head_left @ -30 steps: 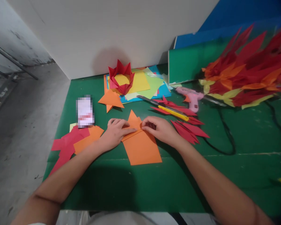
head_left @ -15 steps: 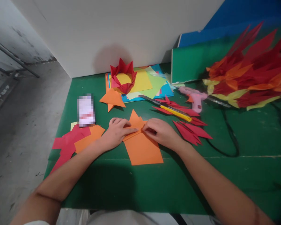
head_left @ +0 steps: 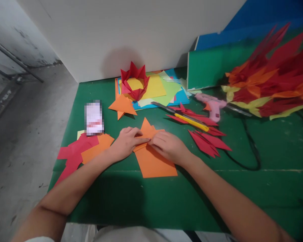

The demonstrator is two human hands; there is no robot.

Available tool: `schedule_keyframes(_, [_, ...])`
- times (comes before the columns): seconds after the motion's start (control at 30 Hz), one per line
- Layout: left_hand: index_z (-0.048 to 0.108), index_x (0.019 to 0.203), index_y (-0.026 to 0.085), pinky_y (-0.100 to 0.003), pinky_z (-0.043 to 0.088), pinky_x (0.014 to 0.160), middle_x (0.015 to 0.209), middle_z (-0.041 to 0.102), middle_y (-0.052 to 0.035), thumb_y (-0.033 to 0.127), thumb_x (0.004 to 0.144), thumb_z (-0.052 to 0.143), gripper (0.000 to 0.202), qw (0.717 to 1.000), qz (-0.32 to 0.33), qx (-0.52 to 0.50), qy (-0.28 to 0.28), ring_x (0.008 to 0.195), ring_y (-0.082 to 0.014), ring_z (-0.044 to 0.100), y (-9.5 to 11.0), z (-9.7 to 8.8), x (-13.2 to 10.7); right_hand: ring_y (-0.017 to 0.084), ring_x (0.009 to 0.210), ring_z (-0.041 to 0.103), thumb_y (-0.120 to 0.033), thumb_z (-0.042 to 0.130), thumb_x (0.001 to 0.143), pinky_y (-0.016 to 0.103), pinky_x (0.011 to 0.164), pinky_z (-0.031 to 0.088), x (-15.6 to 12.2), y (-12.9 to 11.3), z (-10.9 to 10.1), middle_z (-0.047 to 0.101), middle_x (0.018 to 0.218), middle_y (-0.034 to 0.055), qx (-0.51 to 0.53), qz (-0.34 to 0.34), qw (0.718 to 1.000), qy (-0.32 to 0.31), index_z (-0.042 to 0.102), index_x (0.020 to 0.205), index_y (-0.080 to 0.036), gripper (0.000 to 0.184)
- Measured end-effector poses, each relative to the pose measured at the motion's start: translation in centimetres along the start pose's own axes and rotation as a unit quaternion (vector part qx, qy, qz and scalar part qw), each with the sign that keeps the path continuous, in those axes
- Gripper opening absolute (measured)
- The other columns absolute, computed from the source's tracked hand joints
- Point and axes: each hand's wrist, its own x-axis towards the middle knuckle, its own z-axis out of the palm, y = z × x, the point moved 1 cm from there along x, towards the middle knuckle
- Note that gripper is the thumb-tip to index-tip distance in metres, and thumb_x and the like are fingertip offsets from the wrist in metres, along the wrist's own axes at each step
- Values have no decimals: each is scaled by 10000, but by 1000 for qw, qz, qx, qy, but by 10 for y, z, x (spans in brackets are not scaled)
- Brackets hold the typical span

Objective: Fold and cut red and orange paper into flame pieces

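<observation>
A sheet of orange paper (head_left: 155, 164) lies on the green table, under a smaller folded piece of orange paper (head_left: 146, 129) with a pointed top. My left hand (head_left: 126, 142) holds this folded paper down from the left, its index finger stretched along the fold. From the right, my right hand (head_left: 169, 146) has its fingers closed at the same fold, their tips meeting the left index fingertip. The palm hides part of both papers. Beyond my hands rest several folded orange pieces (head_left: 122, 106), overlapping in a star-like shape.
Red and orange paper pieces (head_left: 78, 148) and a blurred-out phone (head_left: 94, 117) lie left. A red folded-paper ring (head_left: 134, 84) stands on coloured sheets (head_left: 155, 89). Rightward are a yellow cutter (head_left: 192, 122), red folded points (head_left: 208, 143), a pink glue gun (head_left: 212, 105) and a flame-like paper bundle (head_left: 272, 80).
My right hand has slid left along the fold to the left fingertip, its knuckles turning over. My left hand stays in place. The whole view has shifted slightly.
</observation>
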Motion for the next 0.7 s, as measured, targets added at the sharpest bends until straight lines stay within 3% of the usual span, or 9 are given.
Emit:
schedule_keyframes(0.23, [639,1156,335,-338,369,838,1039,565,-49,123,943,370,403,1000,6,-1,7,930,-190,471,-1,1,0,190,834,564,-159,393,948,327,710,424,0,-3,-6,687,929,65,-52,-75,995,-33,660,1017,-209,280])
schedule_keyframes(0.43, [646,1145,325,-336,374,831,1033,563,-52,122,934,398,384,1000,10,1,7,922,-191,470,-1,0,0,186,798,565,-162,401,953,321,679,429,1,-7,-4,682,917,85,-65,-106,991,-48,649,1045,-163,265])
schedule_keyframes(0.7, [645,1138,308,-346,380,828,1047,560,-55,182,946,407,330,1000,2,-2,-14,918,-195,465,1,-3,2,196,881,579,-151,347,965,355,753,497,7,-19,1,665,922,92,-57,-128,989,-50,624,1107,-141,311])
